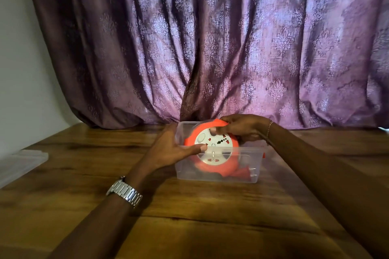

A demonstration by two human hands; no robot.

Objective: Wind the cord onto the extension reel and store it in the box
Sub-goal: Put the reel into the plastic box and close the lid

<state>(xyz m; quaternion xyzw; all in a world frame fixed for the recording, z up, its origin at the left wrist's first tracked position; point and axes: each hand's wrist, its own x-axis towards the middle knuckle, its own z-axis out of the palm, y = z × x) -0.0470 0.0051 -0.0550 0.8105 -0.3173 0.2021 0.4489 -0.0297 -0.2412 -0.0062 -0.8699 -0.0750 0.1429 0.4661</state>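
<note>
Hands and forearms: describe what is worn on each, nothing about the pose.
Both forearms are bare, with no sleeves in view. The left hand has a silver metal link watch on its wrist. The right hand has a thin chain bracelet on its wrist. No gloves or rings are visible.

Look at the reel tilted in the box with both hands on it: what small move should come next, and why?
Probably lower the reel until it lies flat in the box. It leans, its upper edge above the rim, the right hand gripping that edge and the left hand steadying the side. The lid lies apart at the left.
</note>
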